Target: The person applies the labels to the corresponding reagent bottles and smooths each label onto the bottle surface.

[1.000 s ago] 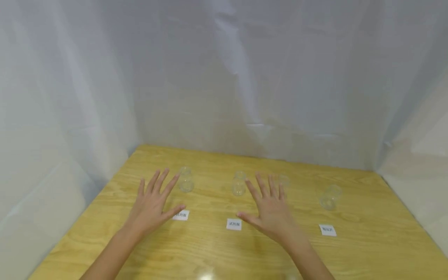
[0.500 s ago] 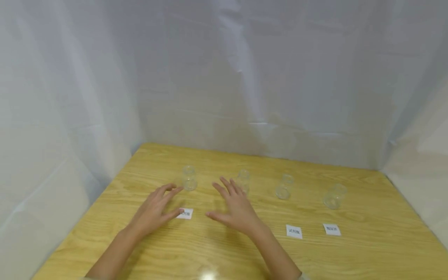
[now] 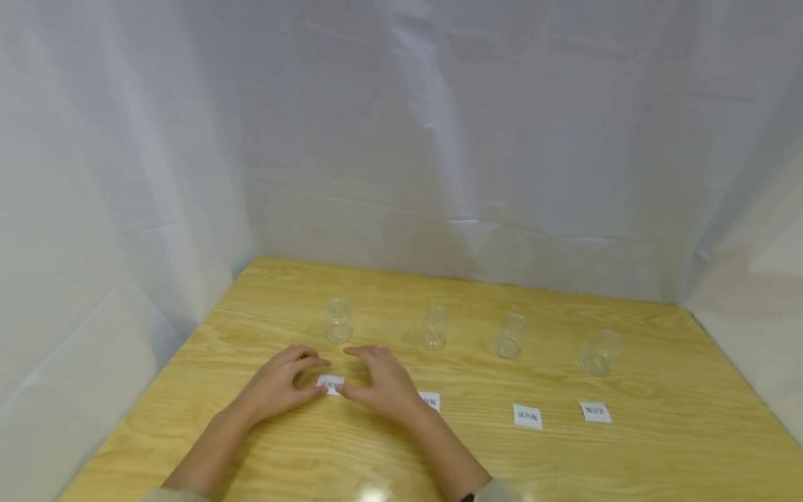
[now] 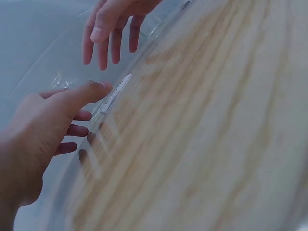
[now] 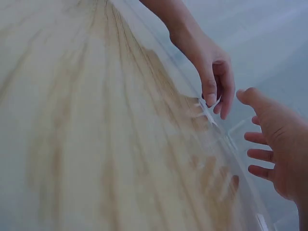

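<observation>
My left hand [image 3: 276,383] and right hand [image 3: 384,385] face each other over the table, fingers loosely bent and nothing gripped. Between their thumbs lies a small white printed card [image 3: 329,383], its lower edge overlapped by the thumb tips. Just beyond the fingertips a clear glass bottle [image 3: 339,322] stands upright. In the left wrist view, my left thumb [image 4: 98,88] overlaps the end of the card [image 4: 117,92]. The right wrist view has my right hand [image 5: 284,137] with fingers spread and apart from the left. A second card [image 3: 431,400] is partly hidden by the right hand.
Three more clear glass bottles stand to the right, one behind the second card [image 3: 435,328], another farther along [image 3: 510,335] and the last [image 3: 601,352] at far right. Cards [image 3: 528,416] lie before them. White sheeting [image 3: 351,139] surrounds the wooden table [image 3: 351,460].
My right hand has swept left, from near the middle-right bottles to beside the left hand. Both hands have drawn lower and closer together, fingers more bent. The bottles stay in place.
</observation>
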Tool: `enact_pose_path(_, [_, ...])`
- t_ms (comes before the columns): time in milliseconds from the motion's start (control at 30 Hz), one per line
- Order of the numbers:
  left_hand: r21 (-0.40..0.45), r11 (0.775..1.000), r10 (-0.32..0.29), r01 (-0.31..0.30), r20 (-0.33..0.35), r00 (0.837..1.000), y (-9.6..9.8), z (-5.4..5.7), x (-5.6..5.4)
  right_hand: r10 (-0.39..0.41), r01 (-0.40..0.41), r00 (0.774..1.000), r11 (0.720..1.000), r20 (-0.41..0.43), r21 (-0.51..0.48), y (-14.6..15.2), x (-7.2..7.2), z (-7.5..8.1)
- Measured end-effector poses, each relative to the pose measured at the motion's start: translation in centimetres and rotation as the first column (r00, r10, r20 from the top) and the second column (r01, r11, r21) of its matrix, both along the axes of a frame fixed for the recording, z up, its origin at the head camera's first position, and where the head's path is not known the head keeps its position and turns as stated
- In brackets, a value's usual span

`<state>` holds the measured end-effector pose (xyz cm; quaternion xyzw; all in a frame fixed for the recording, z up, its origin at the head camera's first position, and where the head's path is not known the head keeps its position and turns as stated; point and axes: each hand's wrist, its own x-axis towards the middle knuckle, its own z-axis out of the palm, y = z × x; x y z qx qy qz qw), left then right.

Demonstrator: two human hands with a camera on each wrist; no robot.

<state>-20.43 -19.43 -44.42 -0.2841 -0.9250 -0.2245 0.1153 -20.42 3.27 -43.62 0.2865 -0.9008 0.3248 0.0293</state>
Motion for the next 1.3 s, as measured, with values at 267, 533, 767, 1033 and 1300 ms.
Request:
enact_pose_path(267, [0.038, 0.999, -0.013, 0.013, 0.016, 1.000, -0.1, -0.4, -0.1, 0.013, -0.008, 0.995, 0.998, -0.104, 0.056, -0.7, -0.1, -1.2])
enact_pose_path(533, [0.055, 0.998, -0.008, 0.007, 0.023, 1.000, 0.0, -0.5, -0.3, -0.002, 0.016, 0.982, 0.998, -0.191, 0.069, -1.1, -0.4, -2.2])
enact_pose_path(767, [0.062, 0.998, -0.011, 0.010, 0.025, 1.000, 0.0, -0.6, -0.1, -0.031, 0.049, 0.979, 0.995, -0.200, 0.086, -1.2, -0.3, -2.5])
enact_pose_path(1033, [0.080, 0.997, -0.010, 0.007, 0.043, 0.999, 0.2, -0.7, -0.1, -0.029, 0.047, 0.979, 0.995, -0.201, 0.084, -1.1, -0.2, -2.7])
enact_pose_path(1300, [0.107, 0.994, -0.018, 0.012, 0.049, 0.999, 0.3, -0.7, -0.1, -0.029, 0.047, 0.975, 0.996, -0.222, 0.073, -1.1, -0.3, -2.6])
